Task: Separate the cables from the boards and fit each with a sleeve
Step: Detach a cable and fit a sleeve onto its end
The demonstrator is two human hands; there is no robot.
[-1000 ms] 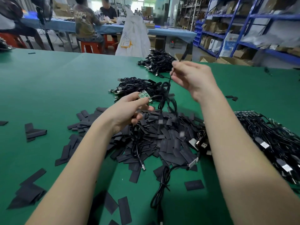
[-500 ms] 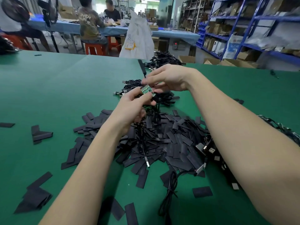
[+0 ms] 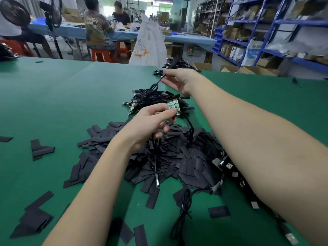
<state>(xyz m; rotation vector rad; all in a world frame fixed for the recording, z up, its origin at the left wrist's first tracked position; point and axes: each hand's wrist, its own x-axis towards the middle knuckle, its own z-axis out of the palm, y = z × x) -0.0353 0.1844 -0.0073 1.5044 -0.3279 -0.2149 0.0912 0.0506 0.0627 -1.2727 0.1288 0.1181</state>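
My left hand [image 3: 150,121] pinches a small green circuit board [image 3: 174,106] above the pile of flat black sleeves [image 3: 177,157]; black cables [image 3: 156,162] hang down from its curled fingers. Farther back and higher, my right hand [image 3: 179,80] grips a black cable [image 3: 156,85] by its end, the cord looping down to a heap of finished black cables [image 3: 150,98]. The two hands are apart. A cable with a silver USB plug [image 3: 157,181] lies on the sleeves below my left hand.
Loose sleeves [image 3: 40,150] lie scattered across the green table [image 3: 62,96]. A tangle of cables with boards [image 3: 230,169] sits under my right forearm. Another cable heap [image 3: 175,65] and a white bag [image 3: 150,43] stand at the far edge. People sit at a blue table behind.
My right hand has drawn away from the board, moving up and back with a cable in its grip. My left hand stays put with the board.
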